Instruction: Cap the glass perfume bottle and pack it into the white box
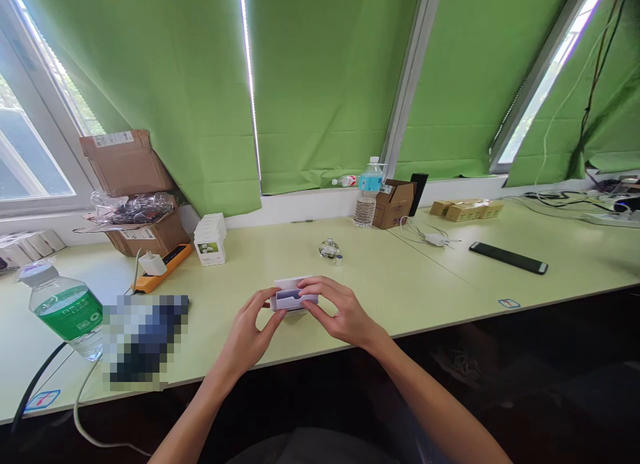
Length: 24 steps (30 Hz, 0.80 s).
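- Left hand [253,327]: fingers and thumb pinched narrow on the left end of a small white box [290,303]; right hand [345,311] holds its right end, thumb low, fingers at the upper edge.
- The box is between both hands, over the near part of the table [250,251]; whether it touches the tabletop we cannot tell; gripping the ends seems to steady it and leave its middle uncovered.
- Its flap stands up at the back, mouth open; we see a pale lilac inside, but cannot make out any contents.
- Just beyond, a clear glass piece [329,248] with a small cylinder [339,259] beside it; both within easy reach, we judge.
- Farther left, stacked white cartons [210,241], contents hidden; behind them, an open brown carton [153,236] heaped with plastic-wrapped items [137,207].
- Back edge: a blue-labelled bottle [367,201], clear liquid inside, upright beside a brown box [393,207].
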Tool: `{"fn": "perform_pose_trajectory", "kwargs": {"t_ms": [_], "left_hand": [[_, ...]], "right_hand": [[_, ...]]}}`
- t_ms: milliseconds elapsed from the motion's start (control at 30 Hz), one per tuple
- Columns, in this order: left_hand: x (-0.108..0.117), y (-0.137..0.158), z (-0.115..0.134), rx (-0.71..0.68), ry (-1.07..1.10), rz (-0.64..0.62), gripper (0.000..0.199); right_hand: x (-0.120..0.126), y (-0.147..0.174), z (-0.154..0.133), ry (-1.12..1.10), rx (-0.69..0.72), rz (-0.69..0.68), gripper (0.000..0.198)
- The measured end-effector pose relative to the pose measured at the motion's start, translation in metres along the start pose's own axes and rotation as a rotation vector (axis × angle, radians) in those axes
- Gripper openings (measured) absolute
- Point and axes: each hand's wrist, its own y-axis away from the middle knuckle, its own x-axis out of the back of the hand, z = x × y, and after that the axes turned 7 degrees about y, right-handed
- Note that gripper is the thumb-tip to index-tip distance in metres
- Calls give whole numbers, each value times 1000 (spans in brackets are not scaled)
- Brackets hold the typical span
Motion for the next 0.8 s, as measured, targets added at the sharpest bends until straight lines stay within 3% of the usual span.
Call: {"fn": "perform_pose_trajectory", "kwargs": {"t_ms": [800], "left_hand": [[0, 0, -1, -1, -26, 6, 31]], "right_hand": [[0, 0, 2, 39, 15, -13, 14]]}}
